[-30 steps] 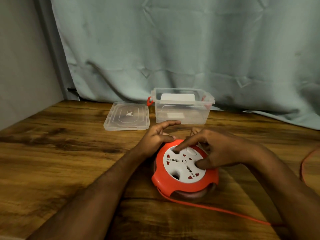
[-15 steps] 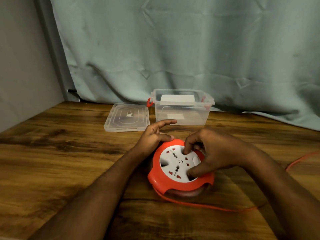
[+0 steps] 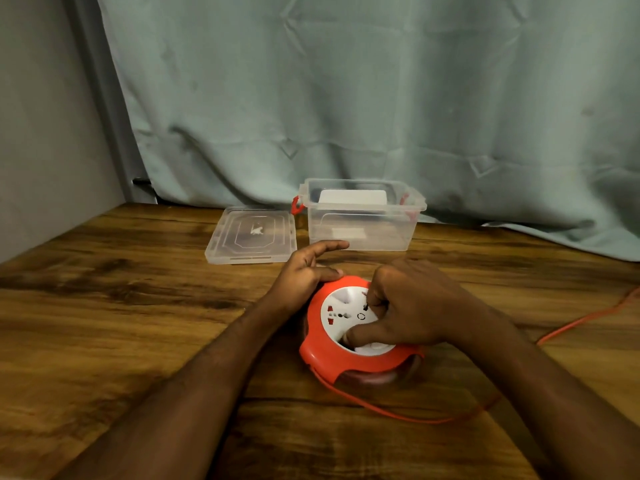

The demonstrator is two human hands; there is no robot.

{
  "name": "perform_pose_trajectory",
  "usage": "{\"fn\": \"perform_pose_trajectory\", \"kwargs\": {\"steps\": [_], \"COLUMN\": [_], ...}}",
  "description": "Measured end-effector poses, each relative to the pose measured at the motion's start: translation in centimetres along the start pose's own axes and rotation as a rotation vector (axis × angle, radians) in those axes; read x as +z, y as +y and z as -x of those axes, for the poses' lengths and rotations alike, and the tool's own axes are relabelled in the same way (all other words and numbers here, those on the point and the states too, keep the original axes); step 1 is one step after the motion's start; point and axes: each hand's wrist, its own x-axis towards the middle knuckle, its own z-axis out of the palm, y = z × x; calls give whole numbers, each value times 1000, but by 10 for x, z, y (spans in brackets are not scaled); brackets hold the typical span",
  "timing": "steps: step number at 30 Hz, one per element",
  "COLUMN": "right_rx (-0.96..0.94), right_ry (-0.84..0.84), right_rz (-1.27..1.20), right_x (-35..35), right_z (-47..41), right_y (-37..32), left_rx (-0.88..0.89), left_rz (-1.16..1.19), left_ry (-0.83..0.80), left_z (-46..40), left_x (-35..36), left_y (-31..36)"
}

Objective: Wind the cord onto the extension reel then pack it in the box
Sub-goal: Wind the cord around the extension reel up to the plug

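low in the frame an orange cord point(image 3: 398, 412) loops across the wooden bench point(image 3: 104, 323) and runs off toward the right edge. at centre sits the orange extension reel point(image 3: 349, 355); the right hand point(image 3: 412, 306) curls onto its white socket face, thumb and fingers pressing, while the left hand point(image 3: 304, 271) rests against its far-left rim, forefinger straight. beyond stands the clear box point(image 3: 363, 233), open, its lid point(image 3: 251, 235) flat just left.

A wooden table point(image 3: 104, 306) is seen carrying an orange reel point(image 3: 346, 362) near its middle. A clear box point(image 3: 363, 233) is set at 12 o'clock from it, a lid point(image 3: 251, 237) at 11 o'clock. An orange cord point(image 3: 398, 412) is trailed off toward 3 o'clock.
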Motion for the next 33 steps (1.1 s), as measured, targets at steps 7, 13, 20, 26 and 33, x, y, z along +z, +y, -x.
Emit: {"fn": "perform_pose_trajectory", "kwargs": {"steps": [7,13,20,26,33], "right_rx": [-17,28,-21,79,84], "right_ry": [-26,-110,-257,-217,-108], "right_rz": [-148,-229,-311,-383,-136], "right_x": [-3,-14,-20,-17,-16], "right_z": [2,6,9,9,8], "right_y": [8,25,22,21,15], "left_rx": [12,11,11,16,19], "left_rz": [9,37,27,33,12], "left_ry": [0,-48,-129,-105,-43], "left_z": [0,-1,2,3,3], "left_x": [-3,0,2,0,-1], "left_y": [0,1,4,6,5]}}
